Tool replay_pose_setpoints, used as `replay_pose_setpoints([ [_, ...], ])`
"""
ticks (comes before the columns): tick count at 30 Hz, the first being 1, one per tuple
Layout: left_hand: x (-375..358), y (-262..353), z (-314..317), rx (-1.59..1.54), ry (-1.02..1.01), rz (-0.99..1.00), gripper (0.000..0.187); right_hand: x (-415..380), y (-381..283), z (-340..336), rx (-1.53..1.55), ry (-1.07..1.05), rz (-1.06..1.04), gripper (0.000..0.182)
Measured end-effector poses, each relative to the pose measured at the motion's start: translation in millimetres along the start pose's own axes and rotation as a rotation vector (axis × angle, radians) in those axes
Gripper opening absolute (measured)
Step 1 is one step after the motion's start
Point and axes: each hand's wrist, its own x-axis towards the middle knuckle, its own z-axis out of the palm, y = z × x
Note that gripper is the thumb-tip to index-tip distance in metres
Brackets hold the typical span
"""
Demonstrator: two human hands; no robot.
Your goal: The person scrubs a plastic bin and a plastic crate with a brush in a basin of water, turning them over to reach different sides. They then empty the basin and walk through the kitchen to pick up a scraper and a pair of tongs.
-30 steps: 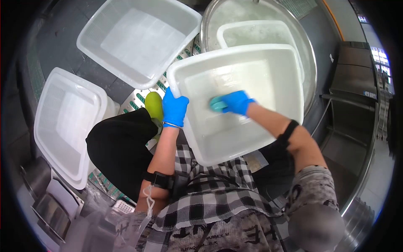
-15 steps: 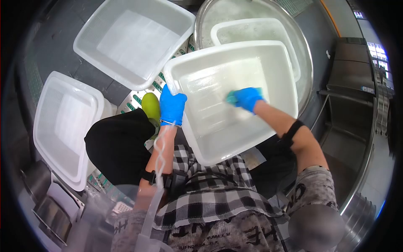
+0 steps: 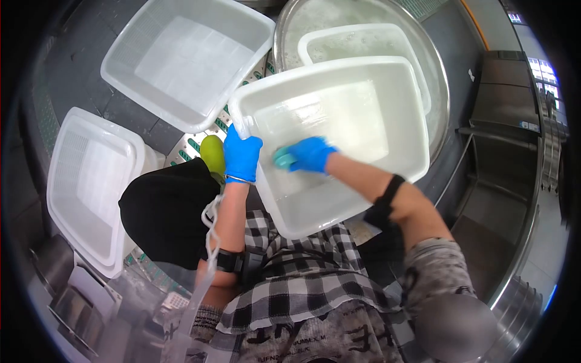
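A white rectangular plastic tub [image 3: 396,115] is tilted toward me, its near edge by my lap and its far side over a round metal basin [image 3: 445,91]. My left hand [image 3: 242,154], in a blue glove, grips the tub's left rim, with the fingers partly hidden. Inside the tub, my right hand [image 3: 311,155], also blue-gloved, is closed on a green scrubbing pad [image 3: 283,158]. The pad lies against the tub's inner surface near the left wall, slightly blurred. The tub's inside looks wet and shiny.
Sudsy water and another white tub [image 3: 363,30] are in the basin. A white tub [image 3: 187,66] sits on the floor at upper left, and stacked white tubs [image 3: 91,181] stand at far left. Metal shelving [image 3: 499,151] is on the right. A green shoe [image 3: 212,151] rests on a floor grate.
My right hand has swept the pad leftward and slightly toward me across the inside of the tub. My left hand keeps its hold on the rim.
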Motion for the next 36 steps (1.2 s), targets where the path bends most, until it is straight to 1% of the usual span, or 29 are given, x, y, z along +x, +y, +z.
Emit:
replay_pose_setpoints([
  [1,2.6,4.2,-1.7,0.005,0.001,0.012,0.039,11.2,-19.3,-3.5,-0.147,-0.160,0.110,0.032],
  [2,1.6,7.7,-4.6,-0.019,-0.003,-0.020,0.039,8.1,-10.6,-5.6,-0.142,-0.155,0.107,0.032],
  [4,-0.8,6.6,-8.1,-0.037,-0.012,-0.067,0.039,-16.5,29.3,-13.0,-0.071,-0.032,0.129,0.034],
  [6,-2.3,4.4,-7.3,-0.157,-0.078,-0.092,0.039,-53.4,72.4,-30.4,0.001,-0.016,0.328,0.036],
  [8,-0.9,3.7,-1.7,-0.146,-0.057,-0.076,0.038,-70.1,99.9,-41.1,-0.100,-0.087,0.487,0.038],
  [9,-0.3,3.2,0.4,-0.128,-0.032,-0.064,0.037,-68.9,98.2,-39.1,-0.048,-0.053,0.413,0.037],
  [10,0.0,3.2,1.9,-0.130,-0.033,-0.061,0.037,-59.5,68.6,-40.8,-0.063,-0.064,0.379,0.036],
  [11,-0.4,2.7,3.1,-0.092,-0.027,-0.039,0.037,-40.5,51.7,-23.7,-0.098,-0.080,0.279,0.035],
  [12,-1.2,2.2,4.0,-0.052,-0.022,-0.016,0.037,-23.9,28.7,-5.3,-0.018,-0.045,0.127,0.036],
  [13,-2.1,2.1,4.0,-0.052,-0.022,-0.014,0.037,-12.4,6.5,4.4,0.015,-0.041,0.022,0.037],
  [14,-1.3,3.2,2.4,-0.046,-0.021,-0.021,0.037,-5.8,-13.5,-2.1,-0.097,-0.164,0.121,0.034],
  [16,-2.1,4.8,-1.7,-0.030,-0.021,-0.043,0.036,-12.6,27.2,9.3,-0.023,-0.084,0.069,0.032],
  [17,-2.8,7.9,-2.2,-0.067,-0.051,-0.072,0.037,-33.5,33.7,-19.5,-0.016,-0.116,0.176,0.033],
  [18,-3.8,9.8,-2.0,-0.108,-0.082,-0.097,0.037,-50.9,58.8,-27.7,0.126,-0.068,0.118,0.035],
  [19,-3.5,9.5,-0.3,-0.108,-0.085,-0.094,0.037,-55.3,73.7,-37.8,-0.142,-0.239,0.360,0.036],
  [20,-3.2,7.6,2.0,-0.096,-0.063,-0.077,0.037,-62.5,80.3,-44.7,-0.092,-0.216,0.339,0.034],
  [22,-1.6,9.5,5.2,-0.091,-0.040,-0.059,0.037,-54.7,62.6,-35.8,-0.066,-0.102,0.249,0.032],
  [24,-2.8,14.0,4.2,-0.056,-0.061,-0.046,0.038,-19.7,13.4,-18.4,-0.097,-0.157,0.223,0.036],
  [25,-2.6,12.1,3.0,-0.057,-0.068,-0.042,0.038,-11.2,-8.6,-13.3,0.061,-0.087,0.120,0.039],
  [26,-0.7,8.6,-0.4,-0.062,-0.051,-0.057,0.038,3.0,-11.9,0.3,-0.040,-0.160,0.163,0.040],
  [28,1.3,5.1,-3.2,-0.062,-0.049,-0.076,0.038,-22.2,13.7,-9.9,0.085,0.044,0.194,0.041],
  [30,-2.0,4.0,-3.9,-0.134,-0.067,-0.111,0.038,-46.2,84.8,-12.2,0.193,0.133,0.369,0.044],
  [31,-2.7,4.1,-3.2,-0.165,-0.068,-0.112,0.038,-67.1,114.0,-23.6,0.345,0.240,0.470,0.048],
  [32,-1.7,4.4,-2.1,-0.168,-0.071,-0.101,0.038,-88.0,118.0,-50.3,0.383,0.302,0.761,0.052],
  [34,-3.1,0.7,-1.8,-0.170,-0.092,-0.136,0.038,-104.8,181.1,-37.3,0.594,0.532,0.980,0.055],
  [35,-5.7,-6.7,0.6,-0.171,-0.097,-0.125,0.038,-97.5,178.2,-39.9,0.595,0.544,0.979,0.055],
  [36,-9.3,-16.5,6.6,-0.124,-0.054,-0.096,0.039,-80.4,169.1,-44.0,0.794,0.669,1.019,0.053],
])
